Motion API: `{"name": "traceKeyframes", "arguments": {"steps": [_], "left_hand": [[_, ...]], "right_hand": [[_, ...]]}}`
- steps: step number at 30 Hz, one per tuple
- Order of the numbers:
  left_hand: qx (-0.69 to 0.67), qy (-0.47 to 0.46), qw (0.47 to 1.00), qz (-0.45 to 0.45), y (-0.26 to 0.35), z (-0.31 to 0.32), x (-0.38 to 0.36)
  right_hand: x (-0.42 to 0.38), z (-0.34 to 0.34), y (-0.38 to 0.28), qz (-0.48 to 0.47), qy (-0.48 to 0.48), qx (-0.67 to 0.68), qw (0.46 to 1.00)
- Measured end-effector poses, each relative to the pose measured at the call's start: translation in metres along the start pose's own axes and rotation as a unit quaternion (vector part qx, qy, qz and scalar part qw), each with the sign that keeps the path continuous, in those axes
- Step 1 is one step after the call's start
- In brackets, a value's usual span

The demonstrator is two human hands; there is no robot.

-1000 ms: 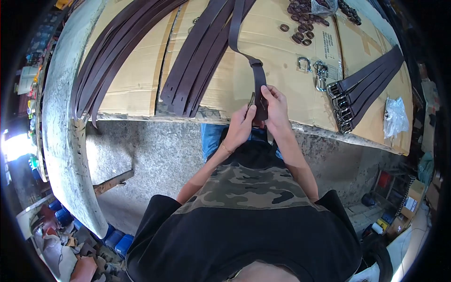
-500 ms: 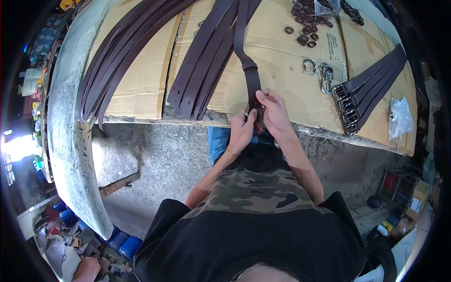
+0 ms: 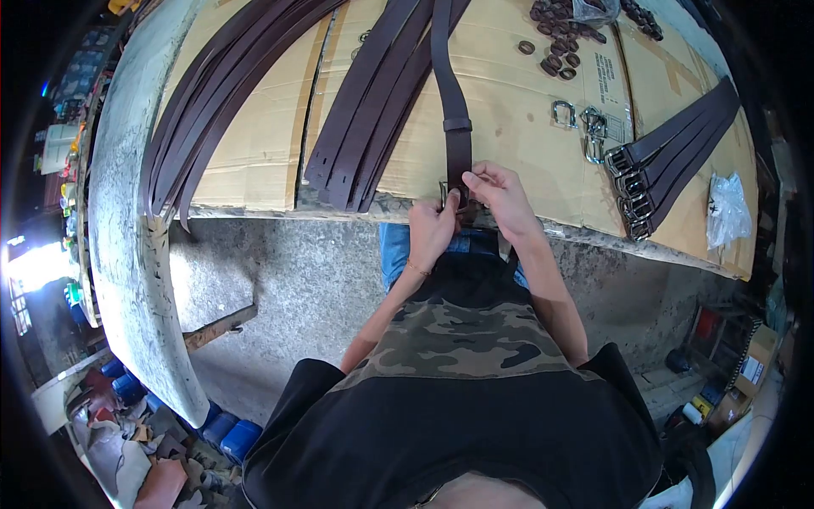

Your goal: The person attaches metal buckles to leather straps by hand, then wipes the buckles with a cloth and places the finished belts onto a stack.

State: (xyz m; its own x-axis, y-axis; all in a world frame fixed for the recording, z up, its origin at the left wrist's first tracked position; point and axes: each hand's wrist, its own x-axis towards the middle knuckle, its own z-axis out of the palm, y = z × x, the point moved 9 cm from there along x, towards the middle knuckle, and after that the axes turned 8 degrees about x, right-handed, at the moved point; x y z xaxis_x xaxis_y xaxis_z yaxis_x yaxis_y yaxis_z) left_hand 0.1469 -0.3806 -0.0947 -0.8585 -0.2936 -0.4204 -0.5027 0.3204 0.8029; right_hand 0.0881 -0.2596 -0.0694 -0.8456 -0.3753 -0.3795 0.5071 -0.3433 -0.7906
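A dark brown leather belt (image 3: 458, 151) runs down the cardboard to the table's front edge, with a leather keeper loop (image 3: 457, 124) around it. My left hand (image 3: 433, 231) is closed on the belt's near end, thumb on top, beside a metal buckle (image 3: 443, 193). On the other side, my right hand (image 3: 506, 204) pinches at the belt's right edge with thumb and fingertips. The fingers partly hide the belt end and the buckle, so how the two are joined cannot be made out.
Brown straps (image 3: 365, 110) lie in a bundle left of the belt, and another bundle (image 3: 220, 93) lies farther left. To the right are loose buckles (image 3: 595, 136), several buckled belts (image 3: 678, 161), a plastic bag (image 3: 729, 210) and small leather loops (image 3: 560, 47).
The belt lies straighter, and its keeper loop appears slightly lower and farther right. My right thumb and fingertips have shifted a little down along the belt's edge. The buckle shows more clearly beside my left thumb.
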Motion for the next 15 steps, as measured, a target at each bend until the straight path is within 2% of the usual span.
{"name": "traceKeyframes", "arguments": {"steps": [5, 7, 11, 13, 15], "left_hand": [[-0.044, -0.058, 0.996, 0.047, 0.007, 0.015, -0.005], [-0.021, -0.076, 0.995, 0.064, 0.008, 0.015, -0.005], [-0.004, -0.117, 0.988, 0.097, 0.018, 0.015, -0.007], [-0.016, -0.127, 0.987, 0.093, 0.005, 0.018, 0.0], [-0.027, -0.14, 0.986, 0.088, 0.002, 0.019, 0.001]], "right_hand": [[0.002, 0.003, 0.002, 0.048, -0.014, 0.014, 0.999], [0.002, 0.006, 0.01, 0.101, -0.038, 0.02, 0.994], [0.002, 0.009, 0.004, 0.105, -0.037, -0.001, 0.994], [0.004, 0.003, 0.001, 0.084, -0.019, -0.09, 0.992], [0.002, 0.005, 0.003, 0.077, -0.041, -0.105, 0.991]]}}
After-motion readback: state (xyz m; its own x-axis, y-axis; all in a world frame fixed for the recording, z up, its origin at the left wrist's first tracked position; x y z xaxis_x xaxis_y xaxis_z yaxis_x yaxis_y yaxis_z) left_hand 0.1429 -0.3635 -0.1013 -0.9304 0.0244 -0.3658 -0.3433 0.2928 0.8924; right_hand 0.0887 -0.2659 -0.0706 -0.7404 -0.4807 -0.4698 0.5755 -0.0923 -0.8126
